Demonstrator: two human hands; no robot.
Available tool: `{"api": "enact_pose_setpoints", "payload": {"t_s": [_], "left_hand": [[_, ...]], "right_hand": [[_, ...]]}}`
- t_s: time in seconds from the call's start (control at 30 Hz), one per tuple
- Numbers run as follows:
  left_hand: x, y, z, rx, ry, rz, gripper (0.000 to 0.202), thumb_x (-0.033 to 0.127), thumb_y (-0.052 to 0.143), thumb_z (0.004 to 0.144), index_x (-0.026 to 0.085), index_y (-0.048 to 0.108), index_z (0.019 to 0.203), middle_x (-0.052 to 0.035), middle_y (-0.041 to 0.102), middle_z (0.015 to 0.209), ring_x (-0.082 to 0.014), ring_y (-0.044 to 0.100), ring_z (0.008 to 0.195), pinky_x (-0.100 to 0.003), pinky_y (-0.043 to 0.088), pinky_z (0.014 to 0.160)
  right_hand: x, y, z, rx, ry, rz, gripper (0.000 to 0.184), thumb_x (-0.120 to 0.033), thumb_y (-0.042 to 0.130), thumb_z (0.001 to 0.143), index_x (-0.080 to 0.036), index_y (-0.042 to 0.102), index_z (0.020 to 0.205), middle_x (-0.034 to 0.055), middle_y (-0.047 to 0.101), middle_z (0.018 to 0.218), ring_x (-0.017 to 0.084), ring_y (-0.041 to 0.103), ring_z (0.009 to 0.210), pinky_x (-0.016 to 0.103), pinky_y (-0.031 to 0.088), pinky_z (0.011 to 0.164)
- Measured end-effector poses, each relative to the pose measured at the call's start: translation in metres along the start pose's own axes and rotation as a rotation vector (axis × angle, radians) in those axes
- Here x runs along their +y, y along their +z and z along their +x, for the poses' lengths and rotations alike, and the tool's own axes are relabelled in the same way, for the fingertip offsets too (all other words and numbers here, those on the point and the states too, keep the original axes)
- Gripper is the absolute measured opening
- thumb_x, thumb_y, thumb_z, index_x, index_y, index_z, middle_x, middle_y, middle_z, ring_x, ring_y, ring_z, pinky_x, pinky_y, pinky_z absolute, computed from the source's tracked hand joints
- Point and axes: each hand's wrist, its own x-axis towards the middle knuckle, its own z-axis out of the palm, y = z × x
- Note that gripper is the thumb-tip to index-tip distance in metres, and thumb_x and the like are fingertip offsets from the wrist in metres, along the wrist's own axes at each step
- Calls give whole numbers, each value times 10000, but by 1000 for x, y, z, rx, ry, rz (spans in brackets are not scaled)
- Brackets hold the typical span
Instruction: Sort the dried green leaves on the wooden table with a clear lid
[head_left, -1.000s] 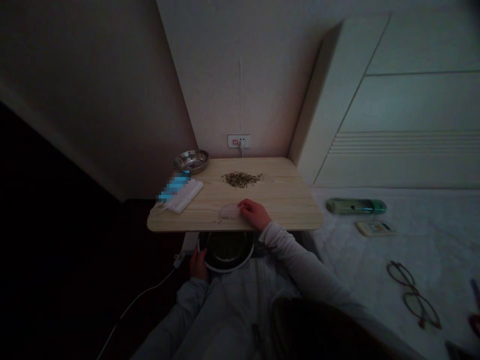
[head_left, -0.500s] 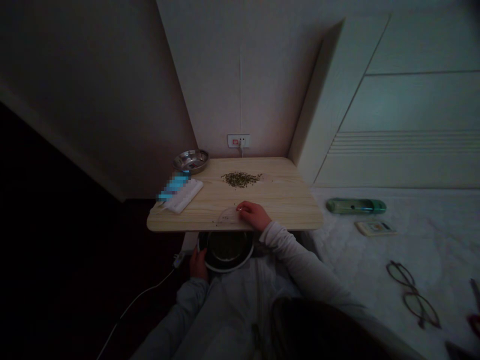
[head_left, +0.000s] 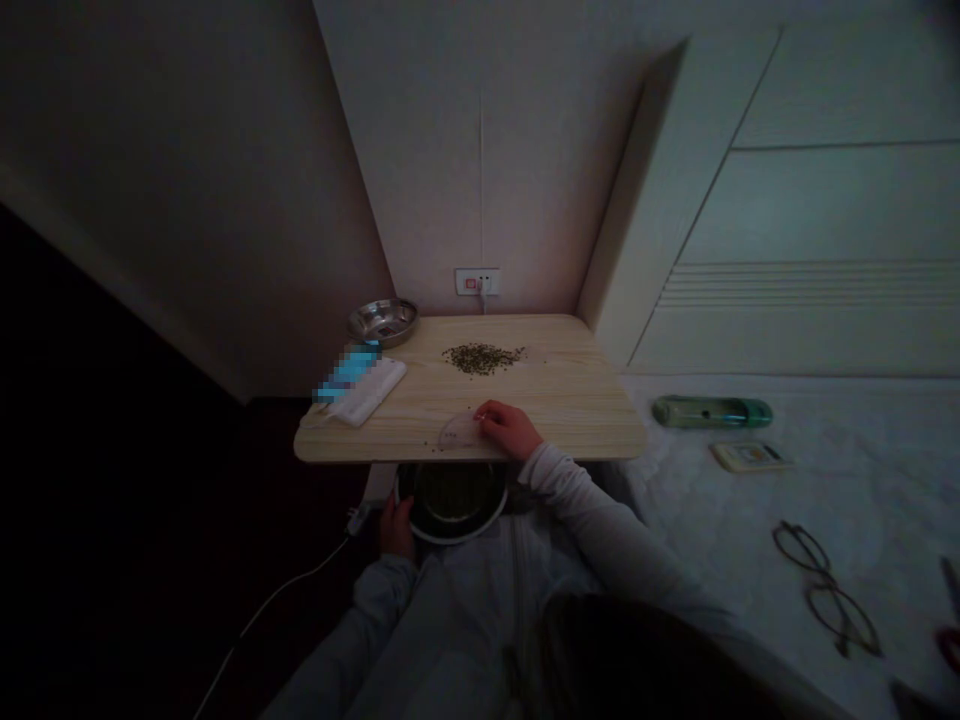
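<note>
My right hand (head_left: pixel 508 427), its fingers pinched together, holds a clear half-round plastic piece (head_left: pixel 456 433) with small markings on it against the near edge of the wooden tabletop (head_left: pixel 585 400). A few dark grains (head_left: pixel 429 446) lie beside that piece. Farther back is a spread-out heap of small dark green grains (head_left: pixel 482 358). Below the table edge, my left hand (head_left: pixel 397 528) grips the left side of a dark round bowl with a pale rim (head_left: pixel 456 540). Its inside is too dim to make out.
A steel bowl (head_left: pixel 382 322) stands at the table's back left corner, behind a phone (head_left: pixel 349 374) and a white box-like device (head_left: pixel 369 392). To the right, a green bottle (head_left: pixel 711 412), another phone-like device (head_left: pixel 750 457) and eyeglasses (head_left: pixel 825 588) lie on the white bedding.
My right hand and the clear plastic piece have shifted very slightly. My left hand and the bowl look unmoved, as does the heap of grains.
</note>
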Motion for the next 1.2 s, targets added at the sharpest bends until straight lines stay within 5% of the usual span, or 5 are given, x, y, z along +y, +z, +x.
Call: {"api": "enact_pose_setpoints", "payload": {"t_s": [0.33,0.7,1.2], "left_hand": [[2,-1,0,-25,7,2,183,146,461,538,151,598,658,-44,566,656,-178,500,738,-285,379,670],[-21,-4,14,-35,-4,-68,231,195,472,547,150,579,746,-39,565,706,-163,496,722,-259,376,649],[-13,-4,8,12,41,5,171,173,448,560,157,581,665,-49,560,742,-163,485,766,-266,351,697]], "right_hand": [[4,1,1,-35,-17,33,163,-212,396,634,-169,511,742,-33,517,538,64,429,504,172,316,505],[1,0,0,-35,-51,12,200,-222,381,649,-165,514,788,-29,531,565,63,423,506,172,316,508],[-1,4,-1,-15,30,151,190,-219,365,643,-161,499,764,-32,521,550,62,418,490,171,319,493]]}}
